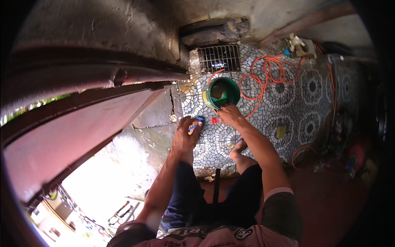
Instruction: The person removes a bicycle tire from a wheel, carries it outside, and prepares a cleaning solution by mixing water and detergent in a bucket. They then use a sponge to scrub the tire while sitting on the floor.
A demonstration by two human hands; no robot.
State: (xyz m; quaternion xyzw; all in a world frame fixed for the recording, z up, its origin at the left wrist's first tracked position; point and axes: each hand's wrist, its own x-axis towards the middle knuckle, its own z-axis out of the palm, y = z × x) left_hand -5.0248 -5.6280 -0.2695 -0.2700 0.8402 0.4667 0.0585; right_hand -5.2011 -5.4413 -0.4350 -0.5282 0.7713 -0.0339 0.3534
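Observation:
A green bucket (236, 91) with murky liquid inside stands on the patterned stone floor (271, 111). My right hand (229, 114) is at its near rim, fingers curled over the edge. A brighter green piece (222, 99) shows inside, just beyond the fingers; what it is I cannot make out. To the left, my left hand (186, 131) hangs loosely over my left foot, fingers apart and apparently holding nothing. A blue flip-flop (200, 120) shows there. Between my hands a small red object (214, 120) lies on the floor.
Beyond the bucket is a metal drain grate (218, 58). An orange hose (263, 78) loops across the floor to the right. A yellowish block (281, 131) lies farther right. A pinkish metal gate panel (74, 136) stands on the left, and clutter lines the right wall.

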